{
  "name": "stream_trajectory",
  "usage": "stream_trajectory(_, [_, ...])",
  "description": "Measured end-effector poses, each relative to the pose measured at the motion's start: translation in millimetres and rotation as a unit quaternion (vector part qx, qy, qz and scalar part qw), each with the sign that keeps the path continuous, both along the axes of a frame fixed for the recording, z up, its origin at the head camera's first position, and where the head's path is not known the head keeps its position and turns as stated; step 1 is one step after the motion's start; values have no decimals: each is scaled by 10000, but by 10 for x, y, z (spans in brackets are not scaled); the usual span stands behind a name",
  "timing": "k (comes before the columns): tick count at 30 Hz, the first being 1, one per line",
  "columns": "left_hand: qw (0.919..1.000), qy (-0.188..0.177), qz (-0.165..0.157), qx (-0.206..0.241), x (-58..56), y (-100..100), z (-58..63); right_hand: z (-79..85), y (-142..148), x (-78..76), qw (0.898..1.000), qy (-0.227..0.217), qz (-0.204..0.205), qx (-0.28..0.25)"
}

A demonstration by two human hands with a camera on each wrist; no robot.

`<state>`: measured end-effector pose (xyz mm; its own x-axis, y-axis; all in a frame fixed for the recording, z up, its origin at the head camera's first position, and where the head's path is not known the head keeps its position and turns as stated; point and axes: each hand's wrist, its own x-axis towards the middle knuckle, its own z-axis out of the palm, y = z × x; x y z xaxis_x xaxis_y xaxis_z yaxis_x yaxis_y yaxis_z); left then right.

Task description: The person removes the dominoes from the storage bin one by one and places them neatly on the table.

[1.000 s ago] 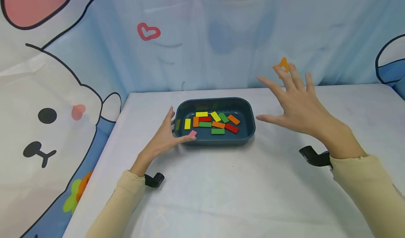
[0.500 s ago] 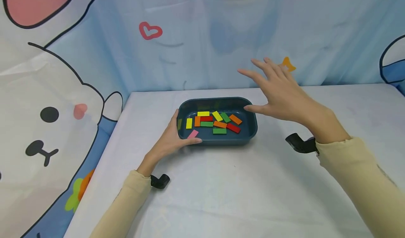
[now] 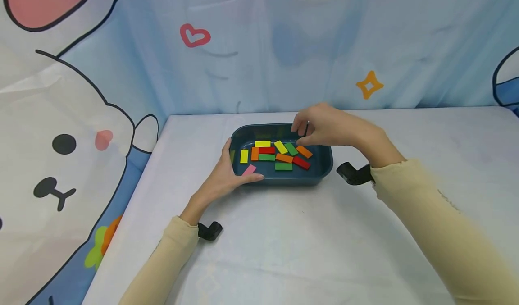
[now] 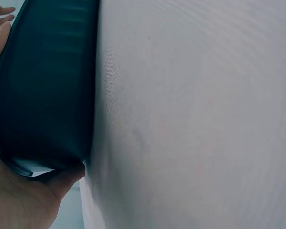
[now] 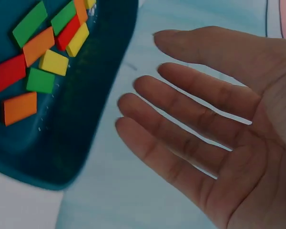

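Note:
A dark teal tray (image 3: 284, 181) with raised walls stands on the table. My left hand (image 3: 220, 176) grips its left end, the thumb along the near wall and the fingers at the left side. In the left wrist view, the left hand (image 4: 24, 200) wraps the tray's end. Over the tray's back right part hangs my right hand (image 3: 324, 127), fingers bent loosely downward. The right wrist view shows the right hand (image 5: 205, 124) with nothing between its fingers. Several coloured blocks lie flat in the tray, including an orange block (image 3: 304, 152) near the right fingertips.
In the tray's near left part a pink block (image 3: 249, 170) leans close to the left thumb. A white cloth (image 3: 300, 251) covers the table. Behind it hangs a light blue printed curtain (image 3: 251, 70).
My right hand has swung left and down from beyond the tray's right side to over it, its spread fingers now bent. My left hand has settled from beside the tray's left end onto it.

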<state>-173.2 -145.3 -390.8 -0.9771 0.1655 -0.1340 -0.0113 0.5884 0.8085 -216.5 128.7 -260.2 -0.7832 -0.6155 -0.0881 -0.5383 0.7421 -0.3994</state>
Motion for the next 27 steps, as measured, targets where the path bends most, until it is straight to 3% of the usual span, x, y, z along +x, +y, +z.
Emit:
stream_trajectory(8, [10000, -33, -10, 88, 8, 59, -33, -283, -99, -278, 9935, -960, -18, 603])
stream_trajectory(14, [9999, -68, 48, 88, 15, 73, -31, -407, -94, -376, 9731, -1995, -464, 1055])
stream_trajectory(23, [10000, -79, -1, 9, 18, 108, -27, -534, -154, -472, 9517, -2513, -978, 1472])
stream_trajectory(27, [10000, -72, 1, 21, 24, 136, -23, -573, -172, -476, 9483, -2540, -1083, 1563])
